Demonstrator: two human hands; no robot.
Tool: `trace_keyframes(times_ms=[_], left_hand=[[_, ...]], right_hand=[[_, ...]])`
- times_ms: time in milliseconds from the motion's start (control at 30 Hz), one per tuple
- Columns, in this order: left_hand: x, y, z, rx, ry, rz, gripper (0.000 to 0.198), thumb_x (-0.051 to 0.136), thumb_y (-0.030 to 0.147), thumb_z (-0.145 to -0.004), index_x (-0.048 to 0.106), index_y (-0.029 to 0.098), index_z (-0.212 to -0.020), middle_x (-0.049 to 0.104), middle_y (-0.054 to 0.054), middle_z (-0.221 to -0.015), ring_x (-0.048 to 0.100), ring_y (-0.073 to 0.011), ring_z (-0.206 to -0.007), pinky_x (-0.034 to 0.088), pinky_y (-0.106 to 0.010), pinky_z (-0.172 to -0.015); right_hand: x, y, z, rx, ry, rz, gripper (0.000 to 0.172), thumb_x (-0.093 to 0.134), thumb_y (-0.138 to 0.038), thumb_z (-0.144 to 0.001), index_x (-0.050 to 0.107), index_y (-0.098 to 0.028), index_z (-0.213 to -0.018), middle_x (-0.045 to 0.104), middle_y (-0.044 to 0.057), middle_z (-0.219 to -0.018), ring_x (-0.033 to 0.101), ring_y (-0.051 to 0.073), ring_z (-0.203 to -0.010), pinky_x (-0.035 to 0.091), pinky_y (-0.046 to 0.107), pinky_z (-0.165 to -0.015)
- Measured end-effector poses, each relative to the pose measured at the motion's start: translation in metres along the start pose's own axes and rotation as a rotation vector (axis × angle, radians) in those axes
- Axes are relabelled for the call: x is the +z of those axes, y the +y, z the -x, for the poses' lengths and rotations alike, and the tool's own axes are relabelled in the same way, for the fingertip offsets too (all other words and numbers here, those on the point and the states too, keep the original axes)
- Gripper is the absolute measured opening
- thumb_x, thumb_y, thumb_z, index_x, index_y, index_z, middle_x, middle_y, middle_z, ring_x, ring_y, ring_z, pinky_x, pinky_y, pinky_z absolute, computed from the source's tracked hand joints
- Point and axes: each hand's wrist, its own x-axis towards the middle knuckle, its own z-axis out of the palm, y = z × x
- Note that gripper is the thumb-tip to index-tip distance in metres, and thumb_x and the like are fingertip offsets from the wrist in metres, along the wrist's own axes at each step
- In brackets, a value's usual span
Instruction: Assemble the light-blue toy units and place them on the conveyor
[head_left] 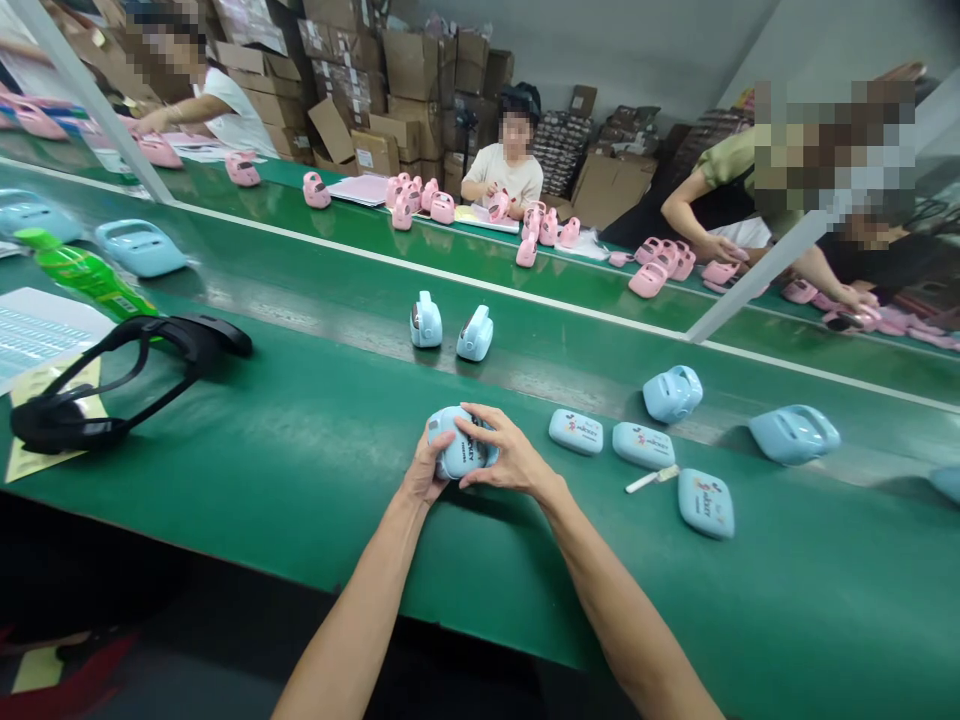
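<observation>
Both my hands grip one light blue plastic case [459, 447] over the green table [300, 480]. My left hand [425, 470] clasps its left side. The fingers of my right hand [504, 452] curl over its top and right side. Just right of my hands lie three flat blue lids [576, 432] with printed marks, and a small white stick [651, 480] lies among them.
Two blue cases [426, 322] stand on the belt ahead, two more [673, 393] lie to the right. A black headset [112, 385], a green bottle [86, 275] and paper sheets sit at left. Three people across the belt handle pink cases [649, 278]. Cardboard boxes stack behind.
</observation>
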Motion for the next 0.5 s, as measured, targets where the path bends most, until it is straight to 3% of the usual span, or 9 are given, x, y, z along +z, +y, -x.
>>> trace_keyframes(times_ms=[167, 367, 500], left_hand=[[-0.004, 0.004, -0.003, -0.119, -0.016, 0.016, 0.046, 0.081, 0.035, -0.072, 0.068, 0.019, -0.113, 0.076, -0.008, -0.104, 0.071, -0.0312, -0.104, 0.059, -0.042, -0.091], [-0.008, 0.001, -0.004, -0.102, 0.000, 0.063, 0.051, 0.085, 0.034, -0.071, 0.066, 0.021, -0.117, 0.075, -0.007, -0.108, 0.071, -0.0290, -0.103, 0.059, -0.040, -0.088], [-0.010, 0.000, -0.004, -0.121, -0.012, 0.075, 0.041, 0.080, 0.034, -0.076, 0.068, 0.019, -0.112, 0.076, -0.008, -0.104, 0.072, -0.0301, -0.100, 0.059, -0.042, -0.089]], right_hand=[[-0.009, 0.002, -0.002, -0.002, -0.031, -0.122, 0.086, 0.080, -0.052, -0.080, 0.042, -0.032, -0.154, 0.045, 0.010, -0.159, 0.039, 0.033, -0.148, 0.032, 0.057, -0.121], [-0.012, 0.004, -0.001, -0.021, -0.030, -0.103, 0.081, 0.081, -0.049, -0.079, 0.048, -0.031, -0.151, 0.048, 0.010, -0.157, 0.043, 0.032, -0.146, 0.033, 0.056, -0.121], [-0.009, 0.000, -0.002, -0.008, -0.035, -0.090, 0.080, 0.083, -0.048, -0.078, 0.050, -0.032, -0.149, 0.048, 0.009, -0.157, 0.043, 0.033, -0.146, 0.032, 0.056, -0.121]])
